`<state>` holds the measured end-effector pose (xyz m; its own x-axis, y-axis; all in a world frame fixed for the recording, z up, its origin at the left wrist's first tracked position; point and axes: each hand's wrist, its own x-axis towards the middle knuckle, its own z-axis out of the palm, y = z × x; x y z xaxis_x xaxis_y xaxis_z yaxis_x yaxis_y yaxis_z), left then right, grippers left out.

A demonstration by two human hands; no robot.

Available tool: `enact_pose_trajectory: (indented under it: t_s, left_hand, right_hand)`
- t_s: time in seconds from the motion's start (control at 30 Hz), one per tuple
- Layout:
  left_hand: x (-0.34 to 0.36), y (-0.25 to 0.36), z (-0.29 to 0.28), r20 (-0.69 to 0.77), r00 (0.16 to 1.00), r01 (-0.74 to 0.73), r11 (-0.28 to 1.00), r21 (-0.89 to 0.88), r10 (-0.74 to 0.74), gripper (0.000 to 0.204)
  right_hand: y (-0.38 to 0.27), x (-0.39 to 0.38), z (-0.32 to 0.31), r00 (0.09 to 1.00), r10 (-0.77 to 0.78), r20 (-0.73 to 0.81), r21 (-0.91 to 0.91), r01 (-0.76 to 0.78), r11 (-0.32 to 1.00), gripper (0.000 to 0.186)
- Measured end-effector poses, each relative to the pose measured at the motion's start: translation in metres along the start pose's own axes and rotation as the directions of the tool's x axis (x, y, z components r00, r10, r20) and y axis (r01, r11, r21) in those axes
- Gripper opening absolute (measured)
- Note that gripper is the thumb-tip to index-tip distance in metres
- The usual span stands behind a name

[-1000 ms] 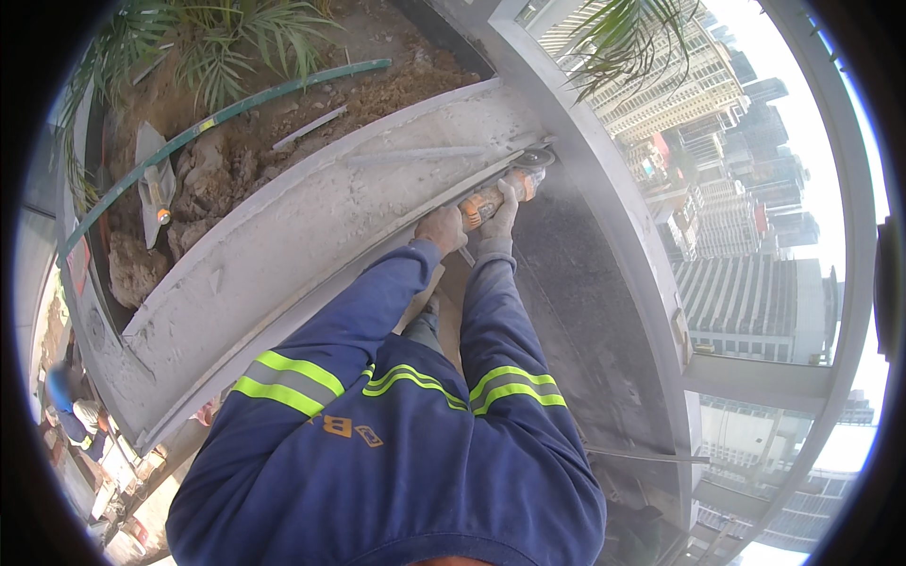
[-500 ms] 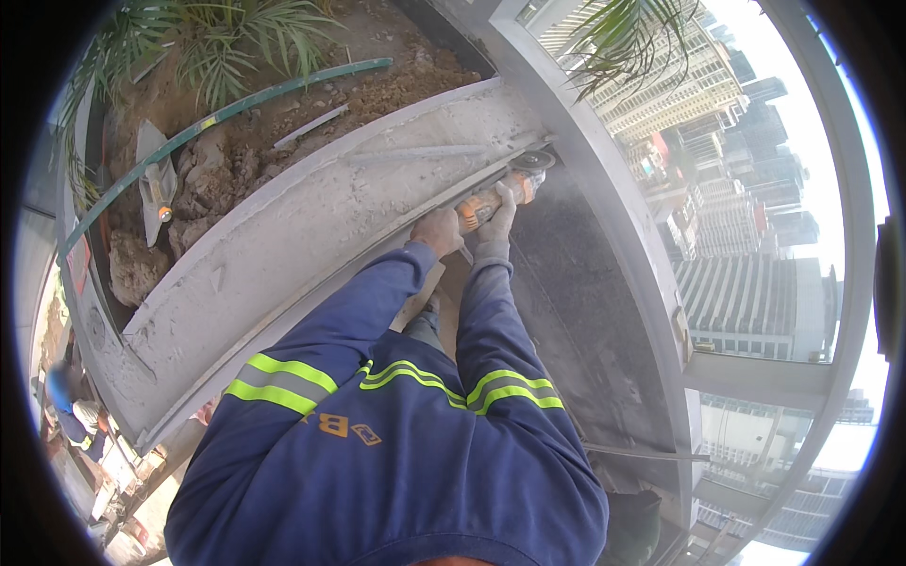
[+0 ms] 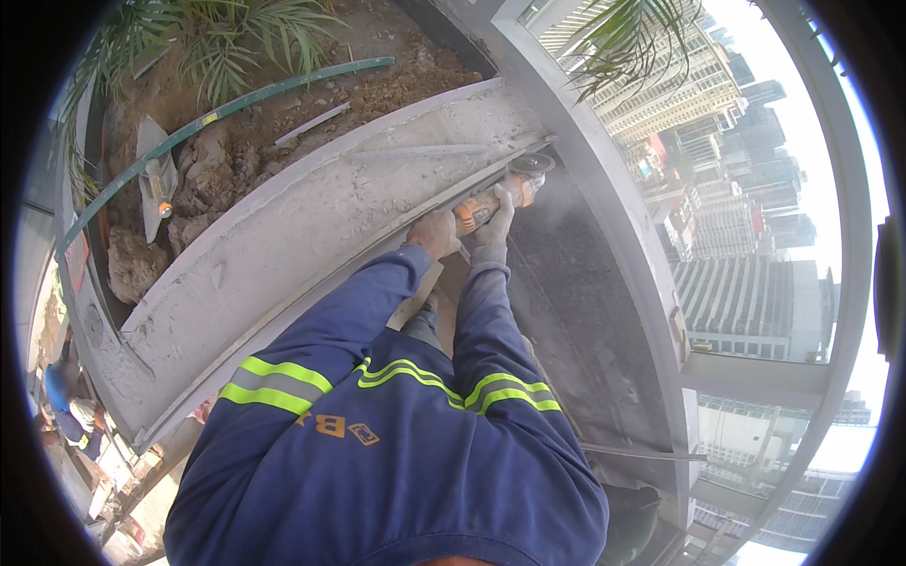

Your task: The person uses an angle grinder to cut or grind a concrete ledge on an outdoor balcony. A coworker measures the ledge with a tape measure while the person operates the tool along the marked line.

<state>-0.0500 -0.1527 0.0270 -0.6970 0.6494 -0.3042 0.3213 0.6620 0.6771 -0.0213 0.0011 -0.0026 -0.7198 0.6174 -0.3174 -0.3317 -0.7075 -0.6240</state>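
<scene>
Both of my hands are wrapped round an orange angle grinder (image 3: 469, 216) with a round guard and disc (image 3: 532, 163) at its far end. My left hand (image 3: 435, 233) grips the rear of the body. Farther forward, my right hand (image 3: 497, 219) is closed round it near the head. The disc end sits beside the edge of the grey concrete ledge (image 3: 311, 222), close to its far right end. Whether the disc touches the ledge cannot be made out. Pale dust hangs near the tool and coats my right hand.
Beyond the ledge, a soil bed holds a trowel (image 3: 156, 179), a long green level (image 3: 236, 107) and palm fronds (image 3: 250, 42). At right, a curved grey frame (image 3: 618, 189) borders glass, with tall buildings outside. Another person (image 3: 74, 406) is at the lower left.
My hands and the grinder have shifted very slightly left. Both stay gripped on the tool, and a faint dust haze shows right of it.
</scene>
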Motion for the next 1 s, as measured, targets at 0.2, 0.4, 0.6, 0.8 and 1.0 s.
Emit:
enact_pose_trajectory:
  t_s: [0.2,0.4,0.6,0.8,1.0]
  left_hand:
    - [-0.006,-0.001,-0.005,0.005,1.0,0.006,1.0,-0.014,-0.006,0.033]
    - [-0.014,0.002,-0.011,0.022,0.999,0.03,1.0,0.0,-0.03,0.034]
    - [-0.012,0.001,-0.008,0.009,0.999,0.032,0.999,-0.006,-0.032,0.033]
    - [0.001,-0.002,0.001,-0.007,1.0,0.01,1.0,-0.023,-0.01,0.034]
    - [0.012,0.003,0.007,0.036,0.999,0.03,0.999,0.02,-0.031,0.035]
  right_hand:
    - [0.004,0.002,-0.005,1.0,-0.003,0.001,0.01,0.003,1.0,0.019]
    - [0.009,0.006,-0.014,0.999,-0.013,-0.04,-0.026,0.012,1.0,0.021]
    - [0.01,0.009,-0.017,0.999,-0.035,-0.026,-0.019,0.034,0.999,0.025]
    - [0.004,0.001,0.002,1.0,-0.01,-0.012,0.026,0.01,1.0,0.027]
    - [-0.002,0.01,-0.004,1.0,-0.013,-0.012,-0.008,0.013,1.0,0.03]
